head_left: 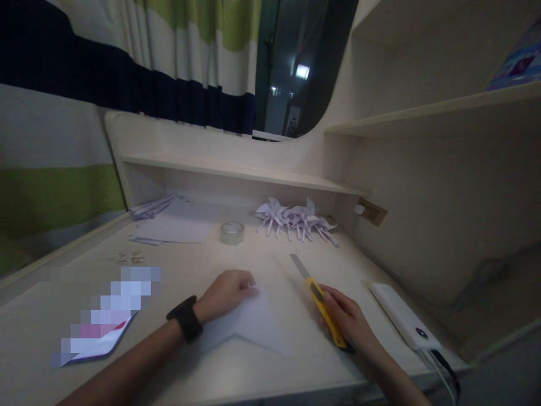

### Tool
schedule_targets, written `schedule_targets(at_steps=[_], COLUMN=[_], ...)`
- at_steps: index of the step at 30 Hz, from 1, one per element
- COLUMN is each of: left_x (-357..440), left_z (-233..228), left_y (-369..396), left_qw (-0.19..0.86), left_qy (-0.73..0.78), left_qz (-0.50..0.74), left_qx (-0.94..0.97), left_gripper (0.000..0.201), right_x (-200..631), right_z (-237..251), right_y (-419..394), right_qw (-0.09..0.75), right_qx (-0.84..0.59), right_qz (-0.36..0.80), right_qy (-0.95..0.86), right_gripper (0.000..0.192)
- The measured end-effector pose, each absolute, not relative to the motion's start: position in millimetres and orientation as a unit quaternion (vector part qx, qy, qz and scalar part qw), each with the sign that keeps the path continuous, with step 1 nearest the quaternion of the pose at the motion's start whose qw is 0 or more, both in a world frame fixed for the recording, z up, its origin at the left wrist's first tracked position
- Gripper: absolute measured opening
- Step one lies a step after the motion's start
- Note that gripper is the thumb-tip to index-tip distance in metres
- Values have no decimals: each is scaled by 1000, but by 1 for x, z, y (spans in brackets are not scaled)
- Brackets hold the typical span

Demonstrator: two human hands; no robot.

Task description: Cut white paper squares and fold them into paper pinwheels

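A yellow box cutter [323, 307] with its blade out is gripped in my right hand [344, 313], the blade pointing up and to the left above the desk. Under my left hand [228, 293] lies a white sheet of paper [257, 321] with a notch along its near edge. The left fingers curl together at the paper's top, pinching it. A black watch band circles the left wrist. The blade is apart from the paper. Slight blur softens the left fingertips and the paper.
Behind stand several white paper pinwheels [296, 217], a roll of clear tape [232, 232] and stacked white paper [177, 220]. Small pale pieces [127, 258] lie at left, above a phone [103, 341]. A white power strip [403, 316] with cables borders the right side.
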State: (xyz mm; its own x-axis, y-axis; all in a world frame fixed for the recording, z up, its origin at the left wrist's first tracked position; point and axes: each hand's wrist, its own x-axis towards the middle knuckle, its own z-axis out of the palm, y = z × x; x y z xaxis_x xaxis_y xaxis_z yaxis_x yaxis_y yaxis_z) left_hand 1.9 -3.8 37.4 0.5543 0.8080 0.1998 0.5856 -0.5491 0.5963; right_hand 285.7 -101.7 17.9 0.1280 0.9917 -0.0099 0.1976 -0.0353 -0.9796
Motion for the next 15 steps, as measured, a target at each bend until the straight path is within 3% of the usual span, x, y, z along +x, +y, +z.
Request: schedule_targets(at_steps=[7,15], left_x=[-5,-11], left_z=[44,25], left_y=[5,9], left_qw=[499,659], left_qy=[440,378], left_qz=[449,493], left_qx=[596,424], left_gripper=[35,36], right_x=[291,260], right_z=[16,23], right_y=[-85,-90], right_qw=[521,388], right_qx=[-568,-561], right_qz=[367,337], right_qy=[-521,-649], right_gripper=[63,44])
